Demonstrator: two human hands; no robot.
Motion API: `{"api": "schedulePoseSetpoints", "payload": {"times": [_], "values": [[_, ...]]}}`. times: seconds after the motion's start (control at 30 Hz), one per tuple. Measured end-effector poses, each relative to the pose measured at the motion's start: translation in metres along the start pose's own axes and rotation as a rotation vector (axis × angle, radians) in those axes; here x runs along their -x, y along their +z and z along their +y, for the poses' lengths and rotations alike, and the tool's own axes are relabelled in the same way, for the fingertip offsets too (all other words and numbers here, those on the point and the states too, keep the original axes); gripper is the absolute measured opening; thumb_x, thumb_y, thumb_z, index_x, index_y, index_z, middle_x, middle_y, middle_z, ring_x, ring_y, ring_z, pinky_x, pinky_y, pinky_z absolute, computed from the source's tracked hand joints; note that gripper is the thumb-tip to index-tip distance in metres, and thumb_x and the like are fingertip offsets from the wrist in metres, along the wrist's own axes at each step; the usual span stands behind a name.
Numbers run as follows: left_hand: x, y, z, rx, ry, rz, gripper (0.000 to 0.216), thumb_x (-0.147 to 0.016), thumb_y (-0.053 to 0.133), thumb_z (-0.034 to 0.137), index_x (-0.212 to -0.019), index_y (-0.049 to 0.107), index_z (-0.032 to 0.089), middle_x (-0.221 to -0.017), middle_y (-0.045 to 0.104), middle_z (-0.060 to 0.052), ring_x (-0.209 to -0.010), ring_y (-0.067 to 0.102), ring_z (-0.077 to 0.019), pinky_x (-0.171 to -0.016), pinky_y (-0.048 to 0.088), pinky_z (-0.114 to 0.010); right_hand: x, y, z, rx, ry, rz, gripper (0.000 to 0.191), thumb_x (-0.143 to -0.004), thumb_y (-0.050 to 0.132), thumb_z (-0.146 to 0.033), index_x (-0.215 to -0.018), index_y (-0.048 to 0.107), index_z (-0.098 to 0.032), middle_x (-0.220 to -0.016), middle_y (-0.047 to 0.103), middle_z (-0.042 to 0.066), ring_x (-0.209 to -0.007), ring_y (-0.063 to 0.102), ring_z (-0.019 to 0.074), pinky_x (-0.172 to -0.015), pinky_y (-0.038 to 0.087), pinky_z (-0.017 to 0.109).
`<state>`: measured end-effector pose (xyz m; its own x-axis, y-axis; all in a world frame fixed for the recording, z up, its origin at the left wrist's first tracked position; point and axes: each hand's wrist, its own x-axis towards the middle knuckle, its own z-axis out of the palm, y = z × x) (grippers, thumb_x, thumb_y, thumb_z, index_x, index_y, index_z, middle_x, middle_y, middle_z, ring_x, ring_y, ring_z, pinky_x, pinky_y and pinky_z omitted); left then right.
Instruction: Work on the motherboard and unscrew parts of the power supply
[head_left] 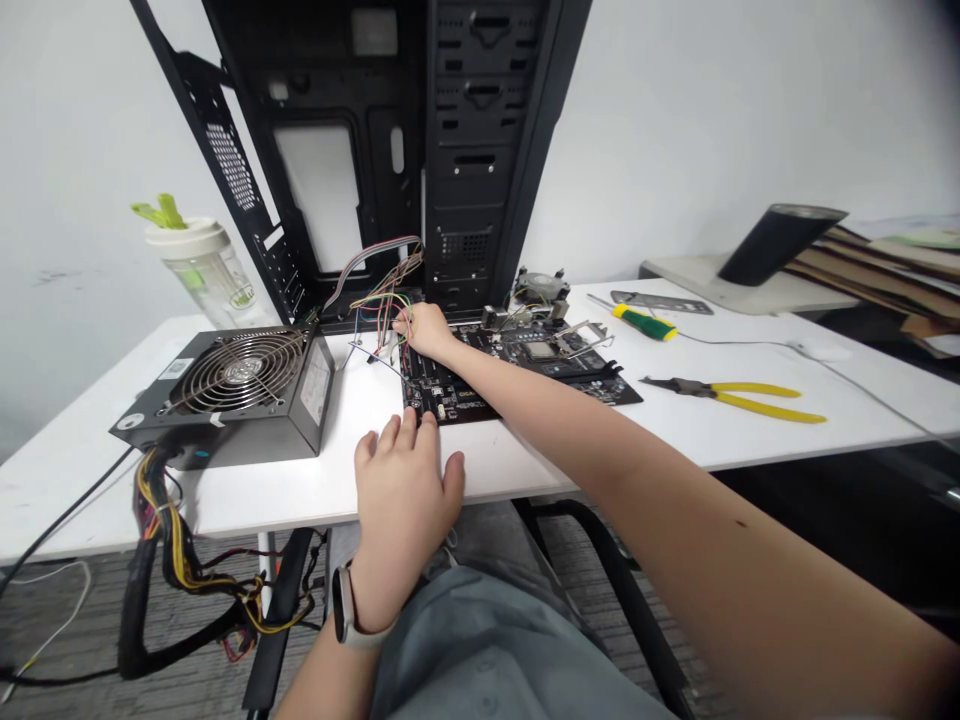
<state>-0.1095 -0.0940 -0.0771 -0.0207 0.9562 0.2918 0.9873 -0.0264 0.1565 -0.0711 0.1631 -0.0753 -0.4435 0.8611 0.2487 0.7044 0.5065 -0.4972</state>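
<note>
A black motherboard (480, 395) lies flat on the white table in front of an open black computer case (480, 200). My right hand (426, 332) reaches over the board to its far left corner, fingers closed around thin coloured front-panel wires (386, 300) that come out of the case. The fingertips are partly hidden among the wires. My left hand (409, 485), with a watch on the wrist, rests with fingers spread at the table's front edge, its fingertips by the board's near left corner. Toward the board's right side, the CPU socket (541, 350) has its metal frame raised.
A power supply (240, 395) stands at left, its bundled cables (169, 540) hanging over the edge. Behind it is a clear cup (214, 270). At right lie yellow-handled pliers (735, 395), a screwdriver (643, 322) and a metal I/O plate (660, 302). A CPU cooler (541, 287) sits behind the board.
</note>
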Motion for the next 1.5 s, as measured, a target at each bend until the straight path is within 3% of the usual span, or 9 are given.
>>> {"api": "schedulePoseSetpoints", "payload": {"times": [0.23, 0.6, 0.73, 0.9, 1.03, 1.13, 1.27, 1.37, 1.5], "values": [[-0.001, -0.002, 0.0, -0.004, -0.003, -0.019, 0.05, -0.095, 0.044, 0.037, -0.138, 0.056, 0.015, -0.144, 0.058, -0.014, -0.135, 0.054, -0.0351, -0.108, 0.046, -0.059, 0.002, -0.003, -0.003, -0.018, -0.063, -0.012, 0.039, -0.097, 0.059, -0.041, -0.124, 0.059, -0.013, -0.122, 0.061, 0.009, -0.111, 0.061, 0.019, -0.096, 0.055, 0.041], [0.001, -0.002, -0.001, -0.025, 0.006, -0.015, 0.049, -0.095, 0.043, 0.036, -0.137, 0.056, 0.017, -0.145, 0.058, -0.011, -0.134, 0.056, -0.0327, -0.108, 0.048, -0.057, -0.002, -0.017, -0.02, -0.003, -0.04, -0.109, 0.04, -0.096, 0.059, -0.042, -0.123, 0.06, -0.012, -0.121, 0.062, 0.008, -0.109, 0.062, 0.0199, -0.094, 0.056, 0.039], [0.001, 0.0, -0.002, -0.042, 0.016, 0.007, 0.049, -0.095, 0.042, 0.036, -0.138, 0.057, 0.016, -0.145, 0.058, -0.012, -0.134, 0.056, -0.0329, -0.107, 0.048, -0.057, 0.005, -0.053, -0.027, 0.037, -0.07, -0.059, 0.039, -0.097, 0.059, -0.041, -0.123, 0.06, -0.013, -0.122, 0.062, 0.009, -0.11, 0.062, 0.0193, -0.095, 0.056, 0.04], [0.002, 0.005, -0.006, -0.047, 0.044, 0.066, 0.049, -0.095, 0.042, 0.036, -0.136, 0.057, 0.015, -0.142, 0.06, -0.013, -0.129, 0.059, -0.0332, -0.103, 0.05, -0.056, 0.053, -0.132, -0.015, 0.13, -0.162, 0.101, 0.022, -0.093, 0.058, -0.02, -0.109, 0.071, -0.014, -0.115, 0.069, 0.008, -0.107, 0.064, 0.0183, -0.106, 0.047, 0.038], [0.003, 0.009, -0.011, -0.099, 0.165, 0.282, 0.044, -0.095, 0.042, 0.034, -0.124, 0.063, 0.009, -0.132, 0.067, -0.016, -0.117, 0.066, -0.0326, -0.093, 0.053, -0.05, 0.101, -0.173, 0.018, 0.221, -0.11, 0.105, 0.028, -0.094, 0.048, -0.023, -0.095, 0.075, -0.014, -0.087, 0.072, 0.005, -0.082, 0.065, 0.0162, -0.083, 0.051, 0.032], [0.004, 0.009, -0.001, -0.099, 0.259, 0.364, 0.037, -0.095, 0.044, 0.03, -0.12, 0.063, 0.011, -0.129, 0.067, -0.016, -0.115, 0.065, -0.0311, -0.091, 0.051, -0.046, 0.118, -0.172, 0.045, 0.324, -0.06, -0.057, 0.026, -0.093, 0.054, -0.026, -0.08, 0.072, -0.014, -0.076, 0.069, 0.003, -0.076, 0.064, 0.0144, -0.081, 0.051, 0.03], [0.003, 0.012, 0.032, -0.006, 0.415, 0.276, 0.037, -0.097, 0.039, 0.033, -0.123, 0.06, 0.018, -0.136, 0.064, -0.009, -0.124, 0.06, -0.0271, -0.1, 0.048, -0.043, 0.114, -0.149, 0.065, 0.472, -0.021, -0.217, 0.029, -0.096, 0.059, -0.039, -0.099, 0.067, -0.012, -0.1, 0.068, 0.007, -0.097, 0.064, 0.0147, -0.094, 0.053, 0.036], [-0.002, 0.019, 0.051, -0.047, 0.39, 0.244, 0.05, -0.098, 0.037, 0.044, -0.134, 0.053, 0.014, -0.139, 0.062, -0.012, -0.127, 0.059, -0.0292, -0.099, 0.049, -0.044, 0.102, -0.134, 0.066, 0.538, 0.016, -0.261, 0.034, -0.098, 0.058, -0.041, -0.113, 0.063, -0.012, -0.113, 0.064, 0.009, -0.105, 0.063, 0.0166, -0.096, 0.054, 0.039], [-0.007, 0.026, 0.056, -0.121, 0.328, 0.206, 0.064, -0.097, 0.032, 0.057, -0.136, 0.052, 0.01, -0.137, 0.064, -0.014, -0.125, 0.06, -0.0324, -0.098, 0.051, -0.049, 0.09, -0.124, 0.067, 0.509, -0.022, -0.268, 0.035, -0.097, 0.058, -0.04, -0.118, 0.062, -0.012, -0.119, 0.063, 0.01, -0.11, 0.062, 0.018, -0.098, 0.054, 0.041]]}}
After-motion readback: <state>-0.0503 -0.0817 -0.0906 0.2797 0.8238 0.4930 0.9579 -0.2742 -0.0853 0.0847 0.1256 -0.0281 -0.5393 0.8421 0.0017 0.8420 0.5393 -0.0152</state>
